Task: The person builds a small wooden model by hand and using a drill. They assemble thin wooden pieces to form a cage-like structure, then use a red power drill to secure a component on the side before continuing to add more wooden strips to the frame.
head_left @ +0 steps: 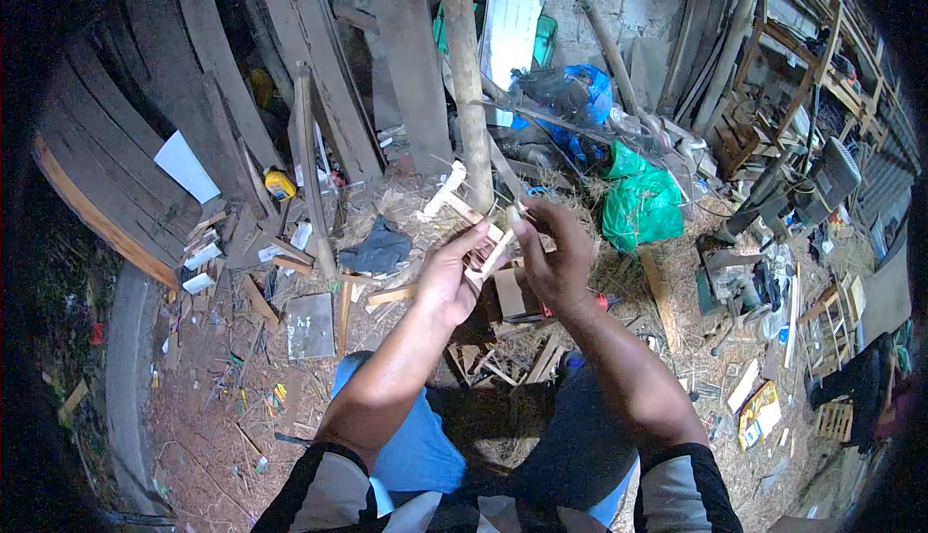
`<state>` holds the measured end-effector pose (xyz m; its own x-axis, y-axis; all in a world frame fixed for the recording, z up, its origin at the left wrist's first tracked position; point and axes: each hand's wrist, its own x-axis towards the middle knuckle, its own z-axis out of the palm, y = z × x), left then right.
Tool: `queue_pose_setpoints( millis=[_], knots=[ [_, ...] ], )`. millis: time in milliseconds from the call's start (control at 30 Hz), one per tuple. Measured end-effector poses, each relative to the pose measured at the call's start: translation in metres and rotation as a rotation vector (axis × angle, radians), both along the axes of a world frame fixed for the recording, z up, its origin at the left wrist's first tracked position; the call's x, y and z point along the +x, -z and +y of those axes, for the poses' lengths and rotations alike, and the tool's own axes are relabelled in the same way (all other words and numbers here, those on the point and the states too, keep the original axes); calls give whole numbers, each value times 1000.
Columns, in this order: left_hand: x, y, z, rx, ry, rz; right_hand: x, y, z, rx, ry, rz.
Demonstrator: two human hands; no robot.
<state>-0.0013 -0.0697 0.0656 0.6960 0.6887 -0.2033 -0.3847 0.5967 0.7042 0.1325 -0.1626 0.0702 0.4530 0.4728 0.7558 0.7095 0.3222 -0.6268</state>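
In front of my knees, my left hand point(450, 280) is closed around a small frame of pale wood strips point(497, 255), with short slats between its longer bars. My right hand point(561, 255) pinches at the frame's upper right end, thumb and index finger together around a small pale tip. Whether that tip is a separate piece or part of the frame, I cannot tell. Just beyond my left fingers a pale wooden arm point(447, 191) with a crosspiece sticks up; its join to the frame is hidden. Below my hands sits a brown block-like thing point(512, 293), partly covered.
A wooden post point(462, 79) rises right beyond my hands. Green plastic bag point(642, 197) and blue plastic point(590, 98) lie to its right. Dark cloth point(377, 247), a grey flat square point(310, 326), wood offcuts and straw litter the ground. Boards point(406, 59) lean at the back.
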Motion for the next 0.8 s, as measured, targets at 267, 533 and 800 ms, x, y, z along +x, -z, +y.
queue_pose_setpoints(
  millis=[267,533,800],
  knots=[
    [-10,8,15,-157,45,-82,26,-4,-12,1,-167,333],
    [-19,4,19,-175,32,-93,101,40,-5,-488,-116,166],
    [-3,20,28,-214,5,-31,146,222,-65,-1209,-34,-294]
  ],
)
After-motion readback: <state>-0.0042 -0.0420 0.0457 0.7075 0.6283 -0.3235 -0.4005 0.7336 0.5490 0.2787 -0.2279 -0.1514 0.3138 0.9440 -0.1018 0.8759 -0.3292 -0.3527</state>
